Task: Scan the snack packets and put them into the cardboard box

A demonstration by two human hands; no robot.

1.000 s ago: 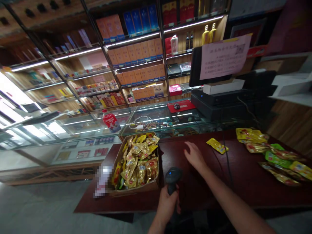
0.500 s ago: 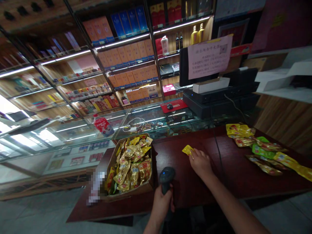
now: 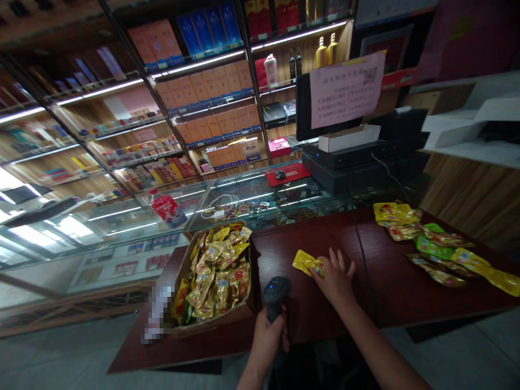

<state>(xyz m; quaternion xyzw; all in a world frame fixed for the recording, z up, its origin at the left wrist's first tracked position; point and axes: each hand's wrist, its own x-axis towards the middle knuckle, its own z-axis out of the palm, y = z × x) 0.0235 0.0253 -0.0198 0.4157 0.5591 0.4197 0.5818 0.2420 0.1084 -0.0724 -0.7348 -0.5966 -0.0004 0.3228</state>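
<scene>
My left hand point(image 3: 268, 336) is wrapped around the handle of a dark barcode scanner point(image 3: 277, 290), its head raised above the near edge of the table. A yellow snack packet point(image 3: 304, 261) lies on the dark red tabletop. Over its right end is my right hand point(image 3: 335, 279), the thumb touching the packet and the other fingers spread apart. Left of the scanner stands an open cardboard box point(image 3: 252, 287) heaped with gold and yellow snack packets point(image 3: 221, 271).
More packets, yellow point(image 3: 392, 212), green point(image 3: 434, 248) and gold, lie at the table's right. Behind it runs a glass display counter point(image 3: 190, 219) with a red-labelled bottle point(image 3: 167, 208), a mouse point(image 3: 280, 175) and a monitor point(image 3: 303, 108). A cable point(image 3: 361, 244) crosses the tabletop.
My right hand's fingers have spread, and more of the yellow packet shows, now slightly further left and nearer me. My left hand still holds the scanner. The view has shifted slightly.
</scene>
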